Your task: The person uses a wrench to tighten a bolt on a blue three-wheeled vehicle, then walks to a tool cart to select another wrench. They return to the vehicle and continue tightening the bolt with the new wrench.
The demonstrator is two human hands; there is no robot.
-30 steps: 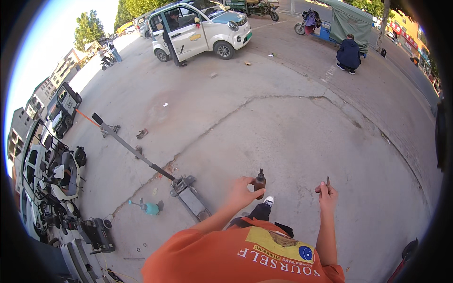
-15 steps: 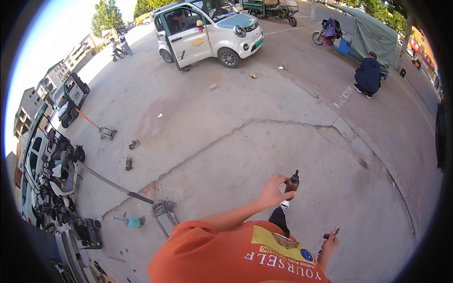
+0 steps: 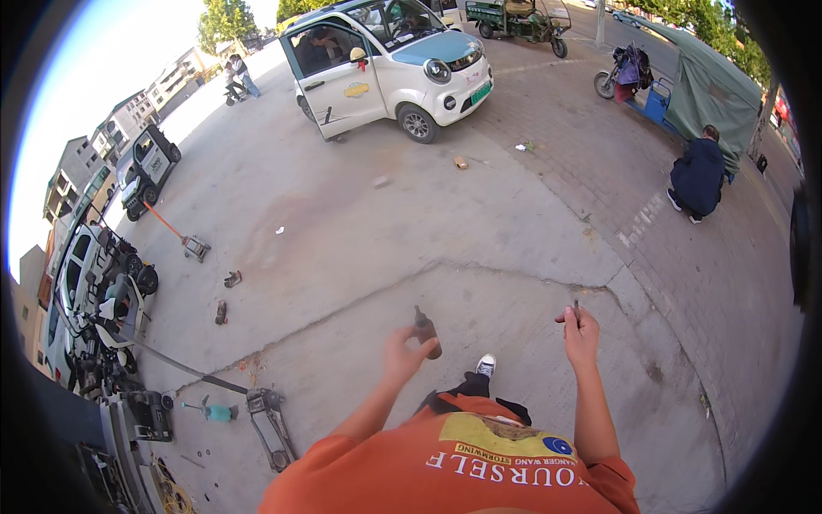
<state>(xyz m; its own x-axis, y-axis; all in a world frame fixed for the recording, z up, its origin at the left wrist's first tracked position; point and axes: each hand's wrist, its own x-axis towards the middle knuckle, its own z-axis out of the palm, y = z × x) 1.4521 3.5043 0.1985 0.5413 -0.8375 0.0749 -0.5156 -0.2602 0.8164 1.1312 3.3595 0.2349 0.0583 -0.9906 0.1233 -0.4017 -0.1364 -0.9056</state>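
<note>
A small dark brown squeeze bottle (image 3: 428, 337) with a pointed black nozzle tilts in my left hand (image 3: 402, 355), whose fingers close round its side. Farther right, the fingers of my right hand (image 3: 583, 336) are pinched on a small tool (image 3: 576, 306) with a thin dark tip; its dark red grip is mostly hidden, so its exact kind is unclear. Both hands are held apart above the concrete. Below and between them, one of my shoes (image 3: 486, 365) shows on the ground.
A white and blue small car (image 3: 390, 73) stands ahead with its door open. Floor jacks (image 3: 267, 420) (image 3: 196, 248) and a teal spray bottle (image 3: 221, 413) are on the left, near parked scooters (image 3: 120, 317). A person (image 3: 698, 178) crouches beside a covered three-wheeler (image 3: 711, 103) at right.
My left hand with the bottle has moved left in view. My right hand has risen from low beside my body and stretched forward with the small tool. The view has shifted slightly.
</note>
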